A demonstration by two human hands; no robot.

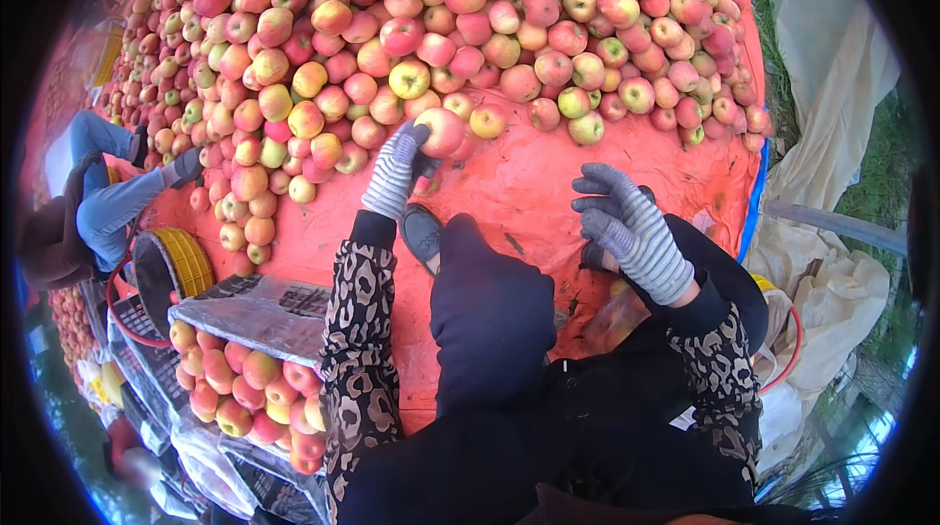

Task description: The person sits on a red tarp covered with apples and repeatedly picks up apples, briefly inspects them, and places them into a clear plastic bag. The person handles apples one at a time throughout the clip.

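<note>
My left hand (399, 167), in a striped grey-and-white knit glove, is closed on a red-yellow apple (441, 132) at the near edge of a large apple heap (470, 30). Part of that hand's fingers is hidden behind the fruit. A yellowish apple (488, 120) lies just right of the held one, on the red sheet (494, 192). Over the sheet, my right hand (632, 231) wears the same kind of glove. Its fingers are apart and slightly bent, with nothing in them.
At my left stands a box of apples (250, 383) with a grey flap (259, 314). Behind it a yellow basket (181, 265) lies tipped. A person in jeans (122, 197) sits at the far left. Pale cloth (822, 290) and a grey pole (842, 224) are at the right.
</note>
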